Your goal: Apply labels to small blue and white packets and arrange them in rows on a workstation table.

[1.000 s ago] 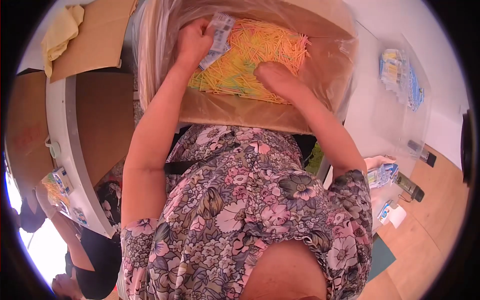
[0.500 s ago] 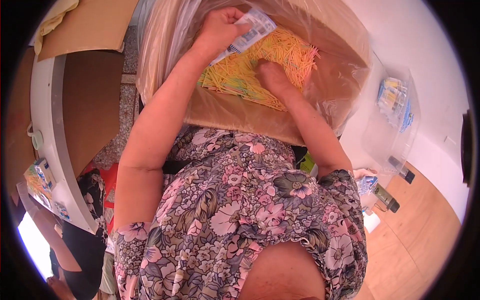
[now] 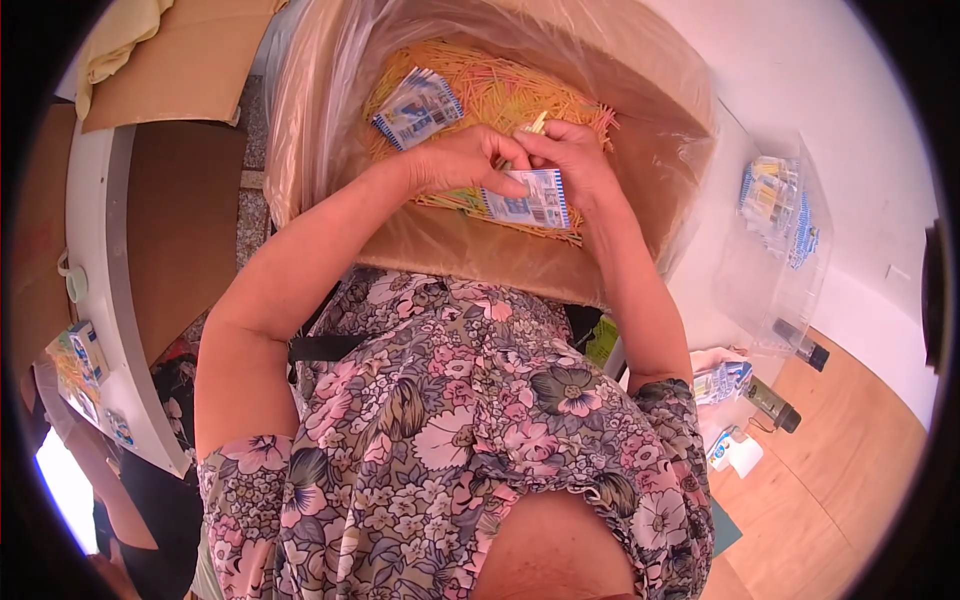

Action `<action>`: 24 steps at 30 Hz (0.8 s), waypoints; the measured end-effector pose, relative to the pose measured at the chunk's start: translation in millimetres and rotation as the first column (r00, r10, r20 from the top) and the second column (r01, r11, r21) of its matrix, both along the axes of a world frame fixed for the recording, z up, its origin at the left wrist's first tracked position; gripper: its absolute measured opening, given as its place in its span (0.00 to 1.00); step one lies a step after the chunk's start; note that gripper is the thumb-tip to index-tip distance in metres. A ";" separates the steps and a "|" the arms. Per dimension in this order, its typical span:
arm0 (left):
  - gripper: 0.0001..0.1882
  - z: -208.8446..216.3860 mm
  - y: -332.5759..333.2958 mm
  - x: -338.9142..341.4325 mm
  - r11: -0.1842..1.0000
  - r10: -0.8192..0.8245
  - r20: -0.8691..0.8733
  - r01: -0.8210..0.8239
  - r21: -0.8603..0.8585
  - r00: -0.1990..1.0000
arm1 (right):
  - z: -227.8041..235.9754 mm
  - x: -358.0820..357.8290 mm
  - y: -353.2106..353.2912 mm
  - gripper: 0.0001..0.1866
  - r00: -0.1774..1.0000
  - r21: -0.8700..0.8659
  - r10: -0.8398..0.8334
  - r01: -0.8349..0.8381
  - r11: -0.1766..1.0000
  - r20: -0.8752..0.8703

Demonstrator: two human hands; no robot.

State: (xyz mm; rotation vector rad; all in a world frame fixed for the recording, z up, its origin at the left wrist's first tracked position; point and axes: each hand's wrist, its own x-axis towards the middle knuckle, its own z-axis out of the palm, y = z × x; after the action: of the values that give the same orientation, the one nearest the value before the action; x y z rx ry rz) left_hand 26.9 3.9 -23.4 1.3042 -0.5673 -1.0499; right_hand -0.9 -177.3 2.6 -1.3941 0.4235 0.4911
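Note:
A small blue-and-white packet (image 3: 532, 200) is pinched in my left hand (image 3: 465, 160), low over the near part of a lined carton. Right beside it, my right hand (image 3: 578, 162) has its fingers closed round a small bunch of pale yellow sticks (image 3: 536, 125), their tips poking up above the fingers. The two hands meet at the packet's upper edge; whether it is open there is hidden. Beneath them spreads a loose heap of thin yellow, orange and pink sticks (image 3: 500, 80). On the heap's left side lies a fanned stack of similar packets (image 3: 420, 108).
The carton (image 3: 660, 130) has a clear plastic liner (image 3: 315, 110) draped over its left wall. To the right stands a clear plastic bin (image 3: 785, 215) holding filled packets. At left are a white table (image 3: 120, 250) and another person's arm (image 3: 110, 480).
My right hand has come up out of the heap with sticks. My left hand has brought a packet down and right to meet it. The stack of packets now shows on the heap.

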 end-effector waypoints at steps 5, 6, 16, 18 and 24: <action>0.08 4.4 -1.4 -2.2 0.997 0.012 0.047 -0.015 0.078 0.999 | -4.2 -2.9 1.7 0.10 0.963 -0.239 0.100 -0.039 0.970 0.250; 0.08 4.1 -1.9 -1.0 0.995 0.007 0.063 -0.013 0.094 0.998 | -3.0 -2.7 4.4 0.11 0.926 -0.314 0.074 0.049 0.948 0.370; 0.09 -13.3 -7.8 -3.4 0.992 -0.020 0.394 -0.031 0.123 0.919 | 11.4 -0.4 25.4 0.23 0.875 -0.875 0.447 -0.059 0.480 0.186; 0.08 -22.4 -8.8 -10.0 0.996 0.048 0.478 -0.078 0.044 0.877 | -3.7 -3.5 27.5 0.22 0.857 -0.807 0.405 0.021 0.590 0.318; 0.08 -19.8 -5.8 -7.6 0.995 -0.086 0.293 0.067 0.076 0.952 | -34.5 -1.0 10.1 0.15 0.906 -0.637 0.220 0.068 0.768 0.362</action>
State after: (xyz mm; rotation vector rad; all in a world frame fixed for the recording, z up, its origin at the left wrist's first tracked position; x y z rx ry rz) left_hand 19.3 -1.8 -43.2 1.5208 -0.8205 -0.9477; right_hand -1.8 -167.2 -31.9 -2.1400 0.1736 0.0829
